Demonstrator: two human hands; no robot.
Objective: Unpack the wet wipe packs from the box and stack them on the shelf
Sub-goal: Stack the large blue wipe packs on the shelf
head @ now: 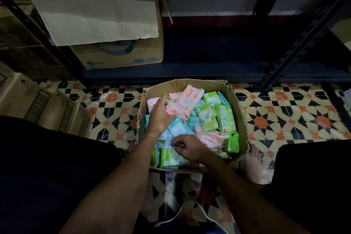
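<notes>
An open cardboard box (240, 119) stands on the patterned floor in front of me, filled with several pink, green and blue wet wipe packs. My left hand (161, 114) is inside the box and grips a pink pack (185, 103) that tilts up out of the pile. My right hand (187, 147) is at the near side of the box, its fingers curled on a blue pack (177, 128) that lies above a green pack (171, 157). The dark shelf (218, 62) runs across just behind the box.
A larger cardboard box (117, 55) with an open flap sits on the shelf at the left. More cartons (47, 106) stand on the floor at the left. Black shelf uprights (296, 47) slant at the right. My bare foot (251, 165) rests beside the box.
</notes>
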